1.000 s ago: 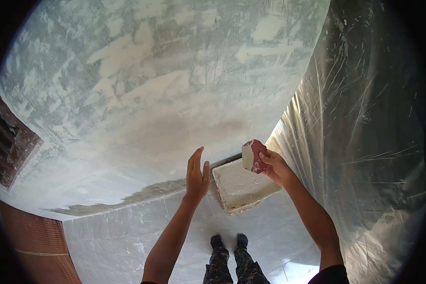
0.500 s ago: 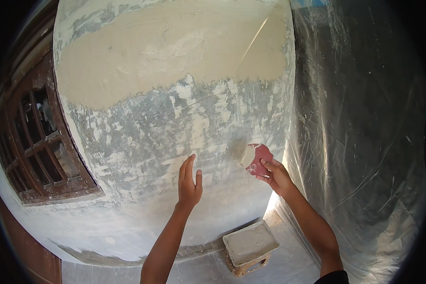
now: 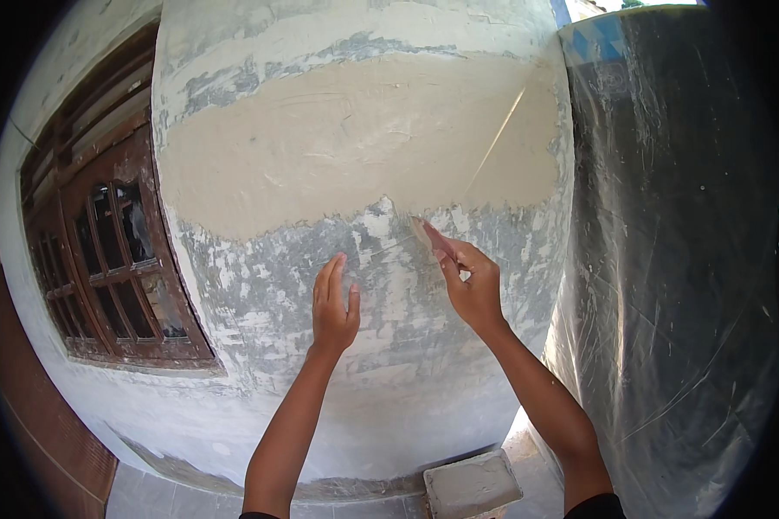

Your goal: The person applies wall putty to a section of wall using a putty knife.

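Observation:
My right hand (image 3: pixel 476 281) pinches a small reddish scraper (image 3: pixel 438 240) between thumb and fingers. The scraper is turned nearly edge-on, with pale paste along its far edge. Its tip is at the wall (image 3: pixel 320 415), just under the ragged lower border of a broad beige coat of filler (image 3: pixel 355 130); whether it touches the wall I cannot tell. My left hand (image 3: pixel 333 311) is raised in front of the patchy grey and white part of the wall, fingers stretched upward, thumb apart, holding nothing.
A tray of beige paste (image 3: pixel 474 486) stands low by the wall's foot. Clear plastic sheeting (image 3: pixel 666 259) hangs at the right. At the left is a brown wooden window (image 3: pixel 117 268) with small panes. Grey tiles (image 3: pixel 173 502) cover the floor.
My right hand has moved up and left with the scraper, which has turned from flat-facing to nearly edge-on. The view has tilted upward. My left hand stays open.

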Demonstrator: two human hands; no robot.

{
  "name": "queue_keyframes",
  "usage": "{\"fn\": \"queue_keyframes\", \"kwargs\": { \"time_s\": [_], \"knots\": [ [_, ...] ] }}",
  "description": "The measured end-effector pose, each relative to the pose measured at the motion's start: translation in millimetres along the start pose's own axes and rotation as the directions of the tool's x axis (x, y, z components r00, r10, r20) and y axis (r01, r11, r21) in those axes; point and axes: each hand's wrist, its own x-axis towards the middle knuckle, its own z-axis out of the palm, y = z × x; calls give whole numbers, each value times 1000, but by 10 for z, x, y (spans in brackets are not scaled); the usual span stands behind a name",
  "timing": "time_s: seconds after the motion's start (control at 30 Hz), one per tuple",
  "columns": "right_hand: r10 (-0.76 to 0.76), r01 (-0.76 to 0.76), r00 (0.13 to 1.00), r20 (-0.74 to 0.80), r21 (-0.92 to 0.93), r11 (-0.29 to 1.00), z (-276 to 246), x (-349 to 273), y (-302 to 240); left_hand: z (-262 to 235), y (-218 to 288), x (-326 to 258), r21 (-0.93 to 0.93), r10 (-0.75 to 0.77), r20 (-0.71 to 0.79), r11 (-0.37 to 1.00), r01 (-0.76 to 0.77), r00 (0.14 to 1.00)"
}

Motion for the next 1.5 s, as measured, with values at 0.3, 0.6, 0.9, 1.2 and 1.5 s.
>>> {"fn": "queue_keyframes", "kwargs": {
  "time_s": [0.3, 0.6, 0.9, 1.2, 1.5],
  "knots": [
    [-632, 576, 773, 51, -473, 667, 665, 342, 21, -116, -221, 196, 85, 27, -47, 996, -22, 999],
    [-600, 533, 786, 145, -650, 542, 951, 347, 176, -136, -538, 240, 124, 153, -23, 981, -149, 988],
    [-446, 514, 830, 336, -772, 373, 1003, 329, 275, -67, -722, 220, 114, 221, -43, 970, -215, 974],
    [-297, 579, 811, 504, -764, 286, 916, 367, 223, 61, -722, 261, 157, 247, -100, 960, -230, 964],
    [-308, 632, 773, 555, -721, 285, 824, 197, 287, 97, -686, 334, 181, 262, -107, 954, -240, 959]
  ]
}}
